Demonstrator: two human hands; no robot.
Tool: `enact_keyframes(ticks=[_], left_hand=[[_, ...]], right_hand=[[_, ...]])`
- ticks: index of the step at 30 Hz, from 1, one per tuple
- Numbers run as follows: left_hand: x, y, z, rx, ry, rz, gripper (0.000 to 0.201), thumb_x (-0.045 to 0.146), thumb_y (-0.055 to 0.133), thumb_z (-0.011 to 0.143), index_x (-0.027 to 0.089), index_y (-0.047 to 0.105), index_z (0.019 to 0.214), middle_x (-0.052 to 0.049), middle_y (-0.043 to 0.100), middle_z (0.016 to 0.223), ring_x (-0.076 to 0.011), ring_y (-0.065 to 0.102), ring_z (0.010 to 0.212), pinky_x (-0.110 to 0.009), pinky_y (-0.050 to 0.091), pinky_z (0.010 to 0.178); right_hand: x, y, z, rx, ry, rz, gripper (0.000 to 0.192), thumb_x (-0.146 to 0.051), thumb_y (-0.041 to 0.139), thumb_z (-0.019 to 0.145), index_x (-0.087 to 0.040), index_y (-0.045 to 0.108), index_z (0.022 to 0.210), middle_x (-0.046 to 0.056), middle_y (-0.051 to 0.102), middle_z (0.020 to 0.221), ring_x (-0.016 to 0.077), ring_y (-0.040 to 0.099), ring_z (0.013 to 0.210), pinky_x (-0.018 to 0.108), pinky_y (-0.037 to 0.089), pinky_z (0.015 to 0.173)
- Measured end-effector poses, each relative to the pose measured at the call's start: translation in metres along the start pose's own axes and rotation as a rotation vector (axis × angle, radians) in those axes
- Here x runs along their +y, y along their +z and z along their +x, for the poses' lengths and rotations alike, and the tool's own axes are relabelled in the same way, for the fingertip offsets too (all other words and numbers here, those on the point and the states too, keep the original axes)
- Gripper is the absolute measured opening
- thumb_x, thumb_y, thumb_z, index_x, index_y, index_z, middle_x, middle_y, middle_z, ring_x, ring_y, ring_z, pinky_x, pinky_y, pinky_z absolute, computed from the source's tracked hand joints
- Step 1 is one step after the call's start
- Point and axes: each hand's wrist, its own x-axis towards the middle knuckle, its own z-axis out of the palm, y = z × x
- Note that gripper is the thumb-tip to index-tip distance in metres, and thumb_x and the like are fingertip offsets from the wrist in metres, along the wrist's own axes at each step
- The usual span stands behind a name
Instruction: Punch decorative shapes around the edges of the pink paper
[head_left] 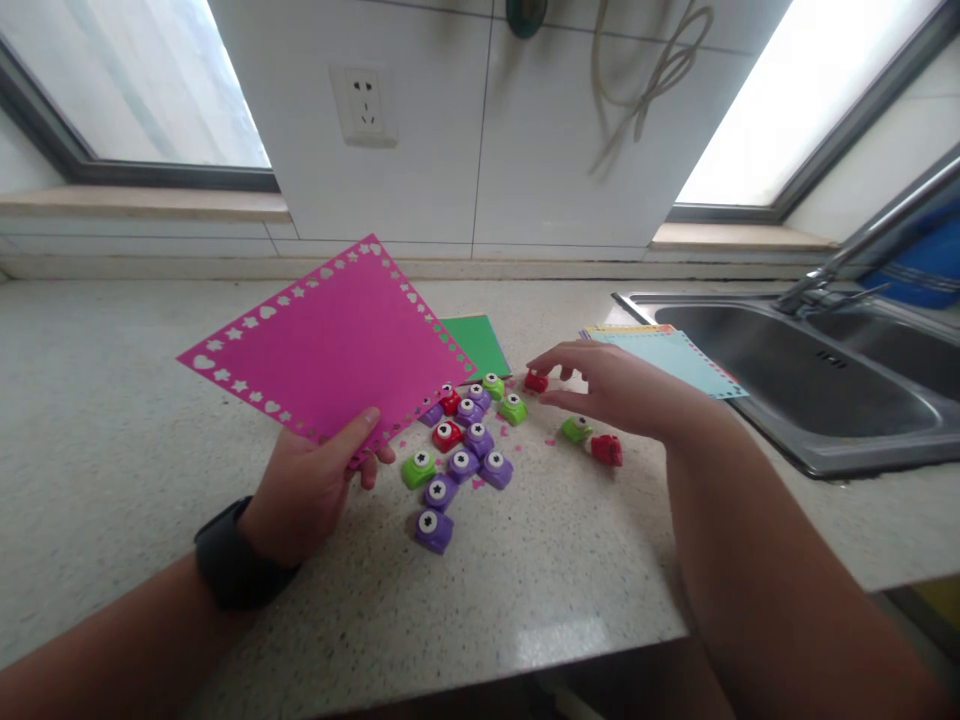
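Note:
My left hand (pixel 322 480) pinches the near edge of a pink sheet of paper (pixel 337 350), thumb on top. Heart, star and flower shapes are cut along the sheet's borders. My right hand (pixel 592 375) hovers with curved, parted fingers around a small red craft punch (pixel 535 381); I cannot tell if they touch it. Between the hands several small punches lie grouped, among them a purple punch (pixel 433 531), a green punch (pixel 418 469) and a red punch (pixel 448 435). Nearer my right forearm lie another green punch (pixel 577 430) and a red punch (pixel 606 450) on its side.
Green paper (pixel 480 345) lies behind the punches. Light blue paper with punched edges (pixel 675 355) rests on other sheets beside the steel sink (pixel 795 460). Pink paper bits (pixel 503 431) dot the speckled countertop (pixel 337 620). A tiled wall stands behind.

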Motion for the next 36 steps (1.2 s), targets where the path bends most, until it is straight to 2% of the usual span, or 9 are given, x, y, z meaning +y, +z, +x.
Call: enact_keyframes(ticks=[6,11,15,20,23,25,30,33,36], left_hand=[[0.011,0.004,-0.002,-0.007,0.038,0.092,0.033,0.035,0.062,0.084,0.020,0.060,0.054,-0.001,0.061,0.048,-0.0129,0.051,0.040,-0.024,0.043,0.042],[-0.001,0.000,0.000,-0.005,0.004,0.046,0.028,0.039,0.067,0.084,0.020,0.062,0.064,-0.001,0.065,0.053,-0.0133,0.052,0.041,-0.024,0.042,0.041],[0.000,0.000,0.000,-0.006,-0.020,-0.007,0.025,0.040,0.069,0.083,0.021,0.063,0.067,0.000,0.065,0.055,-0.0135,0.051,0.041,-0.025,0.042,0.041],[0.010,0.002,-0.004,-0.042,-0.046,0.042,0.029,0.038,0.066,0.084,0.021,0.064,0.060,-0.003,0.064,0.054,-0.0139,0.052,0.041,-0.027,0.045,0.045],[0.007,0.002,-0.006,-0.089,-0.053,0.040,0.034,0.042,0.063,0.087,0.021,0.066,0.061,-0.005,0.067,0.060,-0.0146,0.054,0.044,-0.028,0.048,0.047],[0.003,0.002,-0.006,-0.095,-0.071,-0.016,0.032,0.044,0.063,0.087,0.022,0.067,0.065,-0.005,0.068,0.062,-0.0142,0.054,0.045,-0.027,0.048,0.047],[0.001,0.002,-0.006,-0.094,-0.051,0.016,0.026,0.043,0.060,0.088,0.023,0.066,0.073,-0.006,0.069,0.064,-0.0169,0.056,0.048,-0.030,0.048,0.047],[0.007,0.005,-0.006,-0.075,-0.024,0.038,0.020,0.042,0.059,0.087,0.024,0.065,0.081,-0.005,0.069,0.062,-0.0181,0.056,0.048,-0.030,0.047,0.043],[0.011,0.007,-0.007,-0.041,0.037,0.079,0.021,0.041,0.059,0.086,0.023,0.063,0.077,-0.004,0.068,0.060,-0.0167,0.055,0.046,-0.029,0.047,0.042]], right_hand=[[-0.026,0.019,0.014,-0.130,-0.188,0.007,0.027,-0.037,0.065,0.093,-0.024,0.071,0.115,0.007,0.072,0.107,0.0244,0.063,0.100,0.038,0.047,0.091],[-0.041,0.024,0.018,-0.174,-0.170,0.035,0.030,-0.038,0.070,0.089,-0.022,0.070,0.115,0.008,0.072,0.105,0.0257,0.063,0.098,0.039,0.048,0.087],[-0.039,0.023,0.016,-0.135,-0.158,0.083,0.020,-0.030,0.069,0.088,-0.020,0.071,0.106,0.008,0.072,0.101,0.0244,0.065,0.094,0.038,0.049,0.085],[-0.034,0.018,0.013,0.126,0.011,0.689,0.030,-0.036,0.065,0.092,-0.020,0.061,0.117,0.005,0.071,0.093,0.0182,0.069,0.081,0.034,0.053,0.073],[-0.041,0.018,0.014,0.340,-0.012,1.089,0.037,-0.035,0.073,0.085,-0.021,0.057,0.116,0.004,0.069,0.097,0.0159,0.068,0.079,0.032,0.055,0.071],[-0.047,0.020,0.014,0.408,-0.050,1.275,0.036,-0.032,0.076,0.083,-0.023,0.058,0.113,0.003,0.068,0.099,0.0155,0.068,0.082,0.033,0.057,0.077],[-0.057,0.028,0.014,0.394,-0.146,1.536,0.031,-0.030,0.075,0.084,-0.023,0.057,0.109,0.004,0.065,0.106,0.0167,0.069,0.089,0.036,0.057,0.085],[-0.056,0.032,0.014,0.357,-0.140,1.535,0.041,-0.025,0.083,0.078,-0.022,0.054,0.107,0.003,0.062,0.107,0.0138,0.068,0.085,0.030,0.056,0.079],[-0.054,0.035,0.014,0.261,-0.126,1.506,0.046,-0.024,0.086,0.073,-0.021,0.054,0.106,0.001,0.060,0.098,0.0113,0.064,0.080,0.025,0.055,0.070]])
